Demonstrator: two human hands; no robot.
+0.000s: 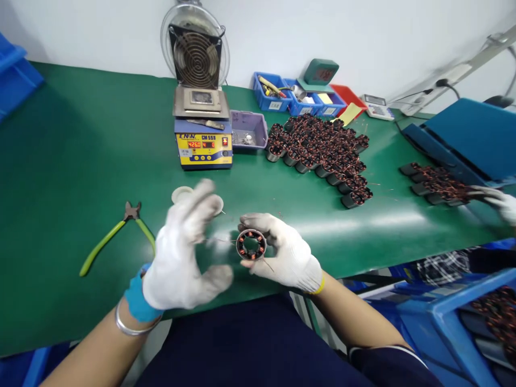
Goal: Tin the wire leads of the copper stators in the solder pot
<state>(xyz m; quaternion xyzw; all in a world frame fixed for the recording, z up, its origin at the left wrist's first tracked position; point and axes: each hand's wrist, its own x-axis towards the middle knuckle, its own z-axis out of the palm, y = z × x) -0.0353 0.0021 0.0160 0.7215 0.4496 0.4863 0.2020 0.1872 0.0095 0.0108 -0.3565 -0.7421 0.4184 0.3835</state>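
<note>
My right hand (284, 250), in a white glove, grips a round motor stator (241, 248) with copper windings, its open ring facing up. Thin wires stick out from the stator to the left and lower right. To the left of it, my left hand (181, 252), gloved and somewhat blurred, has its thumb and fingers spread apart with nothing seen between them. Two pale round pieces (181, 193) lie partly behind the left fingers. Green-handled cutters (105, 243) rest on the table left of my left hand, one handle end hidden behind it.
A soldering pot (205, 151) with a fan stands at the back beside a purple tray (249, 145). Many stators (322, 148) cover the table at back right. Another person's gloved hand (497, 201) touches more stators (439, 185) at far right. Blue bins (272, 102) line the wall.
</note>
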